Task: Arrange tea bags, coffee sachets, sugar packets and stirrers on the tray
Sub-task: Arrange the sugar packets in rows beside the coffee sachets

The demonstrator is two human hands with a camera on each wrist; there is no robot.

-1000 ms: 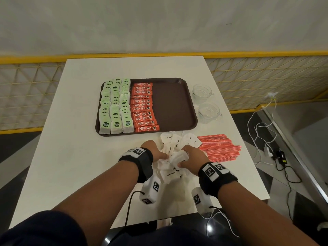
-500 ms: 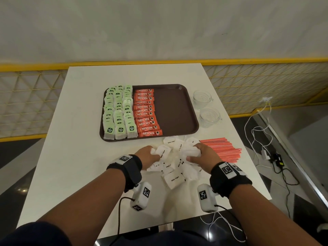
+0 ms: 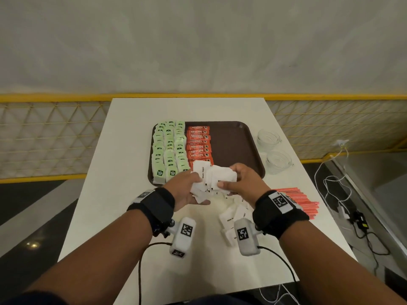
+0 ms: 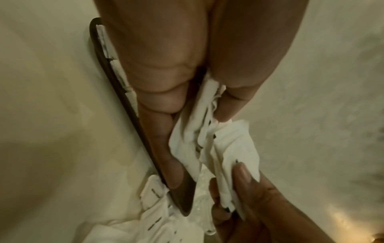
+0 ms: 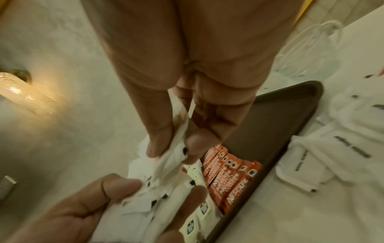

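Observation:
Both hands hold one bunch of white sugar packets (image 3: 211, 179) above the near edge of the brown tray (image 3: 237, 146). My left hand (image 3: 189, 190) cups the bunch from below and the left. My right hand (image 3: 233, 183) pinches it from the right; in the right wrist view the thumb and fingers (image 5: 162, 141) clamp the packets (image 5: 172, 157). In the left wrist view the packets (image 4: 209, 139) sit between my fingers. Green tea bags (image 3: 169, 150) fill the tray's left side, with orange coffee sachets (image 3: 199, 144) beside them. More sugar packets (image 3: 233, 216) lie on the table. Red stirrers (image 3: 304, 201) lie at the right.
The white table (image 3: 123, 194) ends just behind my wrists. Two clear glass cups (image 3: 268, 137) (image 3: 278, 161) stand right of the tray. The tray's right half is bare brown. White cables (image 3: 334, 183) trail on the floor to the right, and a yellow railing (image 3: 55, 100) runs behind.
Both hands gathered sugar packets from the pile on the table, lifted a bunch and carried it forward to the tray's near edge. Fewer packets remain on the table.

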